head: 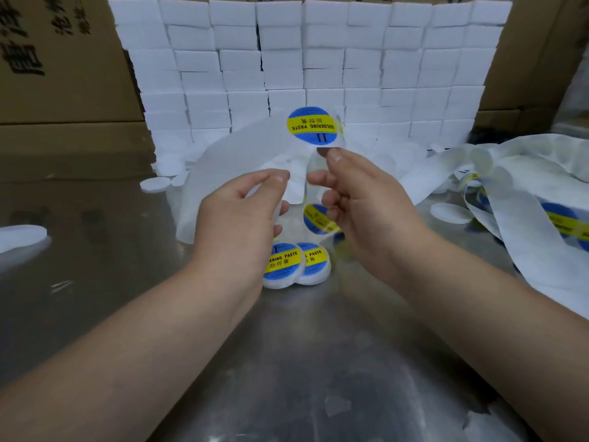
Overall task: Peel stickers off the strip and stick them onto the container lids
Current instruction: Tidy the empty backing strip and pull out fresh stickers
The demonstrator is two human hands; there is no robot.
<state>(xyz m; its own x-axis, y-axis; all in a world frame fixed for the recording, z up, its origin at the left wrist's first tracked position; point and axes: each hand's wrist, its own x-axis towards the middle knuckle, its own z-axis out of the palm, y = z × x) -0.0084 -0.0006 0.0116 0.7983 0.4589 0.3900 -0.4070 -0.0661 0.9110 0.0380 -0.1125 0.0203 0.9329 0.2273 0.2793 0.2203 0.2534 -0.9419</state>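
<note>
As the right hand pinched the clear strip between thumb and forefinger, its grip sat just under a blue-and-yellow sticker lifted into the air, print upside down. A second sticker hung on the same strip, below that hand's curled fingers. The left hand was curled as well, its grip closed round something white. I took it for a bare lid, though the fingers hid most of it. Both hands hovered close together above the tabletop, apart from each other.

Directly beneath them, two labelled lids lay touching, so that much looked done. Plenty seemed left: plain lids sat scattered on both sides, and a long loose heap of strip on the right carried more stickers.

For room, the steel stretched open toward the person and off to the left. Behind, a wall of white blocks closed things in, with cardboard cartons flanking it. The strip heap crowded the right edge. I judged that a lowering hand would have to mind the finished pair just below.
</note>
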